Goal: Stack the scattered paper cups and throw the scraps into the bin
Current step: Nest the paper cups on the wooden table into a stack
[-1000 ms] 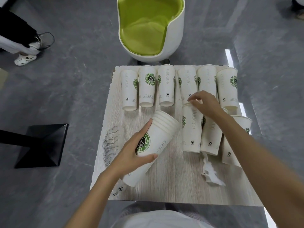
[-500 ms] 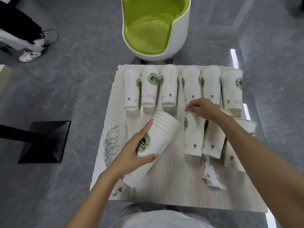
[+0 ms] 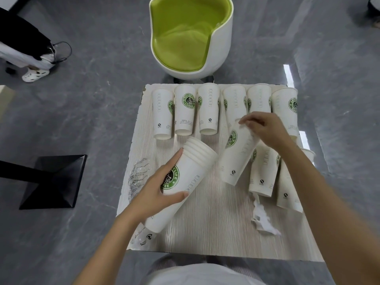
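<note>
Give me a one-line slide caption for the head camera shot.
Left hand grips a tilted cup stack; right hand holds a single cup above the table.

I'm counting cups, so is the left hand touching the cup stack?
Touching. The head view shows the left hand gripping the cup stack, thumb across its front.

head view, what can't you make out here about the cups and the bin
- the bin: none shows in the head view
- the stack of cups in the left hand: nested rims blur together, count unsure
- the cups on the right: the right forearm covers some, number hidden
- the tilted cup pinched by the right hand: motion blur, fingers hide part of its rim
- small print on the cups: too small
</note>
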A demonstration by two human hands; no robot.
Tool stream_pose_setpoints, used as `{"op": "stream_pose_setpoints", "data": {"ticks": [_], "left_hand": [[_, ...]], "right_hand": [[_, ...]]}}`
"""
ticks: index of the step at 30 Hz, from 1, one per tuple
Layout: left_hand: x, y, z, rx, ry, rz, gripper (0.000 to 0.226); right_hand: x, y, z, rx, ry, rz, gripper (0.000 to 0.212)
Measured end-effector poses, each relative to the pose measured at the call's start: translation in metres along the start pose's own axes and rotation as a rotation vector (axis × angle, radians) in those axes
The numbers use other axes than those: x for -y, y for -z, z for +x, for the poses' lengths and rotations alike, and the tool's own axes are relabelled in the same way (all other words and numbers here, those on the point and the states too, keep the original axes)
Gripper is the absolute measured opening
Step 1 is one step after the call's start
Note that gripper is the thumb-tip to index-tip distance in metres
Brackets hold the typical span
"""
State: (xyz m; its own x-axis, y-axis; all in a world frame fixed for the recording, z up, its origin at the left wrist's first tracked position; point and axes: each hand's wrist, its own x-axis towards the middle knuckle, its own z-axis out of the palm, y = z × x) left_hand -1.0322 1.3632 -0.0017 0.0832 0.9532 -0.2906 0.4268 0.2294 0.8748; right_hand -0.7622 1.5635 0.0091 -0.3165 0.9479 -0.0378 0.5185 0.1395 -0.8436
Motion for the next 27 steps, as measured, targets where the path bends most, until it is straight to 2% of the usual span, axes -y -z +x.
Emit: {"op": "stream_pose_setpoints", "data": {"ticks": [6, 11, 14, 27], "left_hand": [[0.001, 0.007, -0.009, -0.007, -0.003, 0.004, 0.096], [0.003, 0.011, -0.015, 0.013, -0.021, 0.014, 0.097], [0.002, 0.01, -0.019, 0.025, -0.037, 0.026, 0.097], [-0.002, 0.006, -0.028, 0.041, -0.068, 0.029, 0.099]], "right_hand": [[0.008, 0.018, -0.009, -0.362, 0.051, 0.142, 0.026], [0.023, 0.025, -0.016, -0.517, 0.129, 0.214, 0.027], [0.035, 0.012, -0.023, -0.489, 0.16, 0.251, 0.022], [0.069, -0.07, -0.077, -0.126, 0.109, 0.39, 0.021]]}}
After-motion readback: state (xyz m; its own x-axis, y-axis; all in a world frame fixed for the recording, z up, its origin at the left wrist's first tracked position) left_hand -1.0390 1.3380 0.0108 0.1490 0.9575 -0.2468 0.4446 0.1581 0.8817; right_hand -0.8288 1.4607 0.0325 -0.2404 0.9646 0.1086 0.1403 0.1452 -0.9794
